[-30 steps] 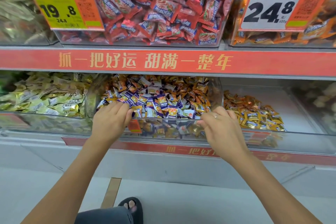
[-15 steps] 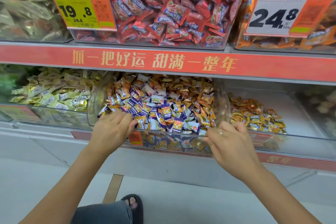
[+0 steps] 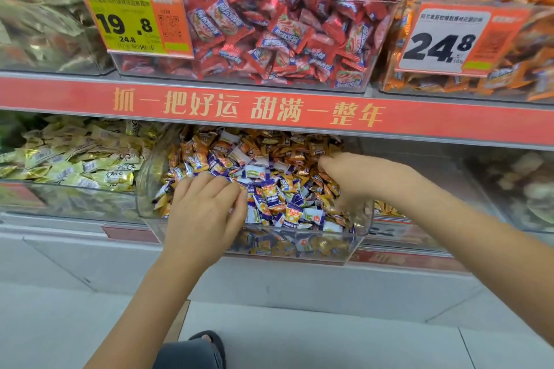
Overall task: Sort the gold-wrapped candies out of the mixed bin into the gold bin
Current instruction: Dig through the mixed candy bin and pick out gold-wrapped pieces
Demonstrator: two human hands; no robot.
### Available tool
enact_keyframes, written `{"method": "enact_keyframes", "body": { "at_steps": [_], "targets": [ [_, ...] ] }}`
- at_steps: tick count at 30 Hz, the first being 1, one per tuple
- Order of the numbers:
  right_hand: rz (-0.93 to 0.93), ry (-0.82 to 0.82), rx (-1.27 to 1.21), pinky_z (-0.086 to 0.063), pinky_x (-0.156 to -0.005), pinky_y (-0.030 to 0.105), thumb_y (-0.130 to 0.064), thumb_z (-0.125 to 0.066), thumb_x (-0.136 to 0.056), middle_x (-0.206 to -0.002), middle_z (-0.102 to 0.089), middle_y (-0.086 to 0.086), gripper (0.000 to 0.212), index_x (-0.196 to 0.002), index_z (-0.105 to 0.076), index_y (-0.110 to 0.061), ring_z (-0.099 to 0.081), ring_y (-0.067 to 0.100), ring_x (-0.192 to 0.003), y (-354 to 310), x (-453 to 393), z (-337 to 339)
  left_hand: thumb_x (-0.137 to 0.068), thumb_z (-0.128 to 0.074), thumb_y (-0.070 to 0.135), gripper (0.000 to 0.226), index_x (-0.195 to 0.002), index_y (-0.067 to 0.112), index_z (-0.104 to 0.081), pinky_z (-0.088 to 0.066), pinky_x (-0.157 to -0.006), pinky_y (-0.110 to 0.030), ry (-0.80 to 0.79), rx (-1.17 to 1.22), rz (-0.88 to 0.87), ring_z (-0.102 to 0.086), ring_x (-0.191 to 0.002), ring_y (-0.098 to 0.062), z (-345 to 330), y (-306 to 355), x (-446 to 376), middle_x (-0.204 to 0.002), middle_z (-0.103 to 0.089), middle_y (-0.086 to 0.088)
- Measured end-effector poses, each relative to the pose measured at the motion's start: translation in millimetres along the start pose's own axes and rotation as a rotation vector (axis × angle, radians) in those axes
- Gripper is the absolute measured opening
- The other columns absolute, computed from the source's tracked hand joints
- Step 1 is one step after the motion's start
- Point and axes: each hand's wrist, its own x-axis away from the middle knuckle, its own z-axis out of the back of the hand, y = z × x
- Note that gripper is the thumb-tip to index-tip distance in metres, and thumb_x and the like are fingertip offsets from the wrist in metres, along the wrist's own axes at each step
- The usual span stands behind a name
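Observation:
The clear mixed bin (image 3: 299, 244) sits pulled forward on the lower shelf. It is heaped with blue-and-white candies (image 3: 269, 192) at the front and gold-wrapped candies (image 3: 302, 153) towards the back. My left hand (image 3: 204, 213) lies on the pile at the bin's front left, fingers bent down onto the wrappers. My right hand (image 3: 356, 177), blurred, reaches into the bin from the right, fingers stretched left over the gold candies. Whether either hand holds a candy is not visible. My right arm hides most of the gold bin (image 3: 386, 210) to the right.
A bin of pale yellow-gold candies (image 3: 75, 165) stands to the left. Above the red shelf strip (image 3: 269, 111) are a bin of red candies (image 3: 284, 24) and one of orange candies (image 3: 479, 78), each with a price tag. My sandalled foot (image 3: 209, 341) is below.
My right hand left the bin's front rim and moved up into the bin over the gold candies. My left hand slid further onto the pile. The view came closer.

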Motion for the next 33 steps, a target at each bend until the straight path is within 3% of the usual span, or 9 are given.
{"method": "enact_keyframes", "body": {
  "at_steps": [5, 8, 11, 14, 17, 21, 27, 30, 33],
  "targets": [
    [-0.052, -0.233, 0.025, -0.04, -0.1, 0.037, -0.039, -0.079, -0.072, -0.156, -0.021, 0.01, 0.118, -0.152, 0.004, -0.013, -0.036, 0.03, -0.136, -10, -25, -5, -0.094, -0.039, 0.029, 0.039, -0.062, 0.011, -0.053, -0.025, -0.065, -0.033, -0.124, 0.125, 0.027, -0.048, -0.064, -0.024, -15, 2, -6, -0.061, -0.05, 0.002],
    [-0.048, -0.258, -0.078, -0.04, -0.103, 0.037, -0.034, -0.08, -0.073, -0.158, -0.013, 0.009, 0.116, -0.153, 0.002, -0.017, -0.029, 0.031, -0.14, -7, -32, -13, -0.093, -0.037, 0.031, 0.039, -0.061, 0.013, -0.05, -0.029, -0.065, -0.033, -0.152, 0.195, 0.103, -0.045, -0.064, -0.022, -23, 1, -10, -0.061, -0.043, 0.007],
    [-0.053, -0.322, -0.231, -0.047, -0.095, 0.033, -0.026, -0.079, -0.077, -0.155, -0.023, 0.008, 0.103, -0.151, -0.009, -0.018, -0.041, 0.03, -0.13, -5, -34, -11, -0.093, -0.037, 0.031, 0.038, -0.061, 0.014, -0.049, -0.034, -0.065, -0.032, -0.146, 0.246, 0.126, -0.04, -0.063, -0.019, -27, 5, -16, -0.062, -0.037, 0.009],
    [-0.036, -0.308, -0.275, -0.046, -0.071, 0.016, -0.02, -0.075, -0.081, -0.133, -0.042, 0.003, 0.086, -0.147, -0.02, -0.013, -0.054, 0.018, -0.102, -4, -34, -10, -0.093, -0.037, 0.031, 0.036, -0.061, 0.017, -0.042, -0.03, -0.066, -0.03, -0.137, 0.279, 0.133, -0.037, -0.063, -0.018, -29, 14, -25, -0.06, -0.037, 0.008],
    [-0.069, -0.308, -0.336, -0.044, -0.044, 0.013, -0.012, -0.068, -0.086, -0.09, -0.039, -0.008, 0.071, -0.143, -0.025, -0.011, -0.044, 0.006, -0.066, -2, -36, -12, -0.093, -0.037, 0.031, 0.032, -0.063, 0.02, -0.037, -0.035, -0.065, -0.032, -0.137, 0.349, 0.136, -0.037, -0.063, -0.018, -31, 24, -33, -0.061, -0.036, 0.008],
    [-0.067, -0.211, -0.388, -0.051, -0.066, 0.024, -0.014, -0.062, -0.09, -0.135, -0.048, 0.009, 0.068, -0.147, -0.025, -0.011, -0.058, 0.02, -0.095, 1, -37, -9, -0.094, -0.038, 0.031, 0.029, -0.066, 0.023, -0.037, -0.034, -0.066, -0.032, -0.163, 0.405, 0.126, -0.034, -0.067, -0.014, -35, 32, -40, -0.064, -0.032, 0.012],
    [-0.045, -0.16, -1.062, -0.052, -0.053, 0.018, -0.002, -0.059, -0.091, -0.098, -0.057, 0.011, 0.037, -0.124, -0.049, -0.014, -0.061, 0.009, -0.06, 8, -26, 1, -0.096, -0.05, 0.026, 0.013, -0.094, 0.017, -0.06, -0.037, -0.071, -0.03, -0.373, 0.612, 0.232, -0.044, -0.083, -0.011, -41, 37, -50, -0.081, -0.049, 0.011],
    [0.008, -0.121, -1.343, -0.059, -0.067, 0.025, 0.002, -0.06, -0.089, -0.104, -0.055, 0.01, 0.025, -0.101, -0.055, -0.02, -0.059, 0.015, -0.082, 10, -15, 1, -0.091, -0.059, 0.025, 0.018, -0.108, 0.019, -0.055, -0.04, -0.07, -0.021, -0.422, 0.73, 0.323, -0.05, -0.087, -0.006, -43, 38, -53, -0.096, -0.055, 0.009],
    [0.042, -0.084, -1.492, -0.057, -0.072, 0.026, 0.001, -0.063, -0.088, -0.102, -0.06, 0.007, 0.025, -0.103, -0.057, -0.019, -0.062, 0.013, -0.082, 13, -8, -1, -0.085, -0.069, 0.028, 0.033, -0.114, 0.02, -0.054, -0.045, -0.069, -0.015, -0.459, 0.871, 0.411, -0.058, -0.09, -0.006, -43, 40, -58, -0.102, -0.061, 0.007]
  ]
}}
